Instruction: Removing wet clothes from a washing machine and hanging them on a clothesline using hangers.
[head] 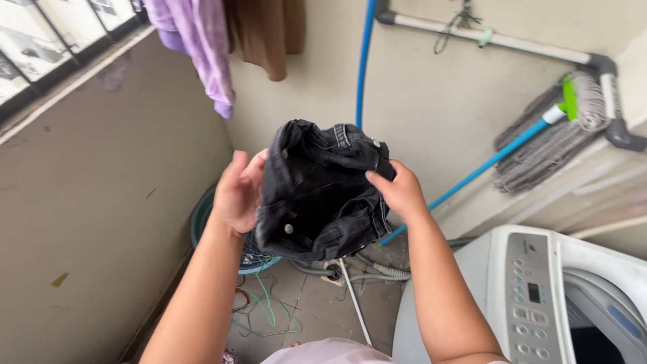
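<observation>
Holding a bunched black denim garment (320, 192) up at chest height, both hands grip it: left hand (237, 192) on one side, right hand (401, 192) at the waistband; not yet hung, washing machine (499, 296) just beside.

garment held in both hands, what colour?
Faded black denim garment with small metal buttons, bunched between the left hand and right hand. Head view shows it.

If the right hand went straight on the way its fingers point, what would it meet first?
The right hand points left into the black denim garment it already grips; beyond that lies the left hand. Depth is hard to judge.
</observation>
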